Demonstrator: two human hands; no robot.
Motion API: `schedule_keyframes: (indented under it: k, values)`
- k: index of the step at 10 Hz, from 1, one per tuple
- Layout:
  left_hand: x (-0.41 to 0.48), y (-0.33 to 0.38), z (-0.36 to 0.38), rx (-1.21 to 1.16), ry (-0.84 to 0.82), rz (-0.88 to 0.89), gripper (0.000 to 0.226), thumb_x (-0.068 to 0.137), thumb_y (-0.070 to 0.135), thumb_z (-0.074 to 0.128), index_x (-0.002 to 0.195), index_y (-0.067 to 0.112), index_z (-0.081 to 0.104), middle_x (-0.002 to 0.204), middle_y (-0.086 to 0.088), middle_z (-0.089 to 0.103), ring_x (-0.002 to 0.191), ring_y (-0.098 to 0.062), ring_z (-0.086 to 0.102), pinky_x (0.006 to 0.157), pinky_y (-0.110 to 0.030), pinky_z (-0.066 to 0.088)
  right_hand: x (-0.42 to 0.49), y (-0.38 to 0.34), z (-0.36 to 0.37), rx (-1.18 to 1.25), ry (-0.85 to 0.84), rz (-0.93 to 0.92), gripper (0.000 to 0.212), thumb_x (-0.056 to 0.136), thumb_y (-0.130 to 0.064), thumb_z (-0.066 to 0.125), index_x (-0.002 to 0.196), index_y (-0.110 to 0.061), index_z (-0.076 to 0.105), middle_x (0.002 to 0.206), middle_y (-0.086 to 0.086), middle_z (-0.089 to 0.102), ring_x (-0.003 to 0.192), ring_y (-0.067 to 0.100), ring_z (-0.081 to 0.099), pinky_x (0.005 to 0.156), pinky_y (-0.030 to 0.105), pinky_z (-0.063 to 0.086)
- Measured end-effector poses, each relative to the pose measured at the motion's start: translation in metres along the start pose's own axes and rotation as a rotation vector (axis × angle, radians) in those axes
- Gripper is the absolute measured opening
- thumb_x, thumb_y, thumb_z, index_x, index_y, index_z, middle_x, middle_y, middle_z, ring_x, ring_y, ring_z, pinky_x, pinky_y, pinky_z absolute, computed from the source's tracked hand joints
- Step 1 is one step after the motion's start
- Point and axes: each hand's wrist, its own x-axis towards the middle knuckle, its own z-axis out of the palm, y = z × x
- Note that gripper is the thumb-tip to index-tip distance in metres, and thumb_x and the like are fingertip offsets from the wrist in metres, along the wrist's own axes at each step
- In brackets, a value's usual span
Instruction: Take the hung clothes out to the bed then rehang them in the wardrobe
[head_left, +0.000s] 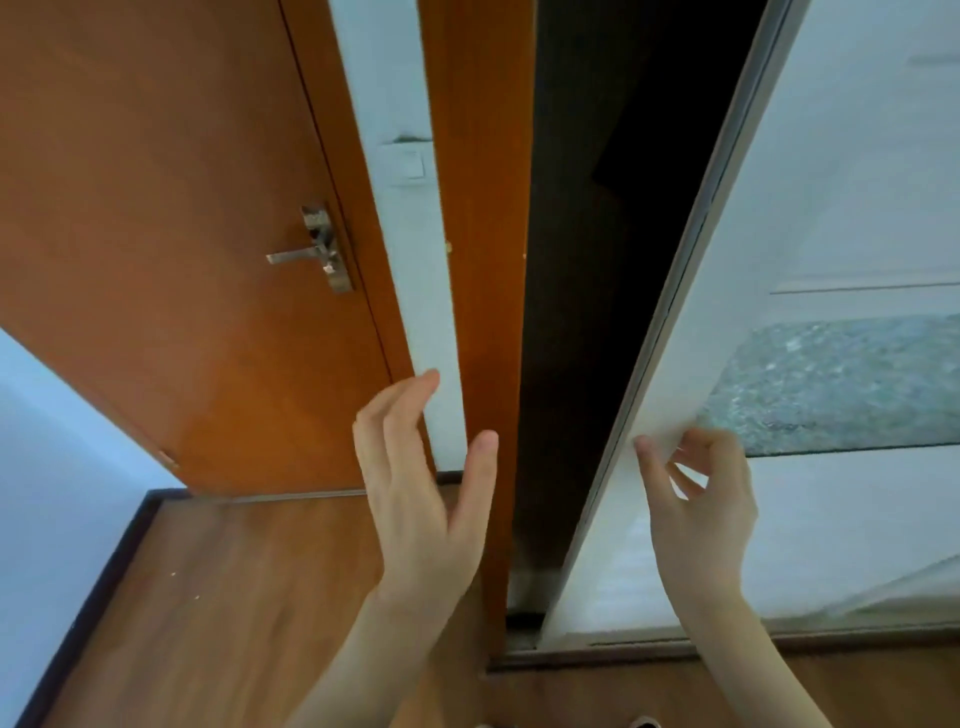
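The wardrobe's white sliding door (810, 218) stands partly slid aside, leaving a dark gap (597, 260) into the wardrobe; no clothes show in the darkness. My right hand (696, 499) has its fingertips curled against the door's metal edge at waist height. My left hand (421, 483) hovers open in front of the wardrobe's orange side panel (478, 208), fingers spread, holding nothing. A greenish patterned bedspread is reflected in the glossy door at the right.
An orange room door (171, 218) with a metal lever handle (311, 249) stands to the left, beside a white wall strip with a light switch (408, 165). Wooden floor (223, 613) with dark skirting lies below. The door track (597, 657) runs along the floor.
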Motion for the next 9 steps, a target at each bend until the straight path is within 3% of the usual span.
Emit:
schedule_keyframes:
  k: [1,2,3,4,5,7,8,9]
  values:
    - [0.016,-0.014,-0.009,-0.139,-0.213,-0.266,0.058,0.088,0.044,0.054,0.14,0.038,0.03,0.146,0.007,0.039,0.13,-0.007,0.043,0.104,-0.011,0.035,-0.014,-0.009,0.017,0.046,-0.059,-0.005,0.022,0.085,-0.03,0.069,0.099,-0.021,0.055,0.1,-0.001,0.06,0.094,0.009,0.06,0.084,0.029,0.056]
    - [0.018,-0.023,-0.005,-0.327,-0.405,-0.375,0.053,0.089,0.045,0.052,0.13,0.067,0.027,0.142,0.033,0.038,0.13,0.007,0.043,0.104,-0.017,0.041,-0.025,-0.015,0.029,0.086,-0.117,-0.023,0.013,0.089,-0.021,0.066,0.097,-0.023,0.056,0.1,-0.003,0.062,0.094,0.005,0.061,0.081,0.022,0.055]
    - [0.016,-0.021,0.002,-0.335,-0.453,-0.413,0.051,0.089,0.045,0.052,0.118,0.078,0.028,0.129,0.046,0.043,0.123,0.017,0.045,0.092,-0.004,0.043,-0.033,-0.018,0.039,0.082,-0.162,-0.048,0.012,0.092,-0.014,0.061,0.097,-0.025,0.057,0.098,-0.002,0.064,0.095,-0.001,0.06,0.076,0.009,0.052]
    - [0.016,-0.019,0.004,-0.304,-0.441,-0.432,0.049,0.087,0.046,0.052,0.116,0.078,0.028,0.124,0.051,0.041,0.117,0.026,0.042,0.089,0.001,0.041,-0.037,-0.018,0.045,0.061,-0.173,-0.072,0.013,0.092,-0.01,0.06,0.098,-0.022,0.06,0.097,-0.003,0.064,0.095,-0.004,0.059,0.077,0.007,0.05]
    - [0.015,-0.02,0.006,-0.301,-0.424,-0.448,0.047,0.087,0.046,0.051,0.121,0.069,0.028,0.134,0.036,0.044,0.121,0.021,0.042,0.088,0.003,0.039,-0.036,-0.015,0.045,0.038,-0.187,-0.094,0.01,0.092,-0.009,0.059,0.1,-0.015,0.062,0.098,-0.002,0.064,0.096,-0.002,0.06,0.079,0.009,0.051]
    - [0.015,-0.015,0.002,-0.309,-0.42,-0.407,0.051,0.09,0.038,0.051,0.123,0.063,0.023,0.124,0.048,0.038,0.112,0.034,0.038,0.081,0.009,0.034,-0.034,-0.014,0.039,0.042,-0.259,-0.117,0.02,0.091,-0.002,0.058,0.105,-0.015,0.064,0.101,-0.003,0.065,0.099,0.001,0.061,0.083,0.012,0.052]
    - [0.023,-0.014,-0.004,-0.329,-0.489,-0.428,0.048,0.085,0.041,0.052,0.12,0.063,0.027,0.111,0.061,0.04,0.11,0.032,0.041,0.077,0.008,0.037,-0.021,-0.021,0.024,0.05,-0.401,-0.063,0.024,0.09,0.0,0.057,0.1,-0.02,0.068,0.097,-0.01,0.071,0.096,0.001,0.063,0.082,0.017,0.054]
    - [0.038,-0.009,-0.021,-0.307,-0.47,-0.386,0.049,0.082,0.042,0.052,0.124,0.057,0.033,0.123,0.045,0.046,0.115,0.018,0.048,0.08,0.003,0.042,0.001,-0.053,-0.008,0.048,-0.422,-0.086,0.029,0.089,-0.003,0.061,0.095,-0.03,0.07,0.092,-0.019,0.071,0.091,-0.001,0.066,0.078,0.014,0.053]
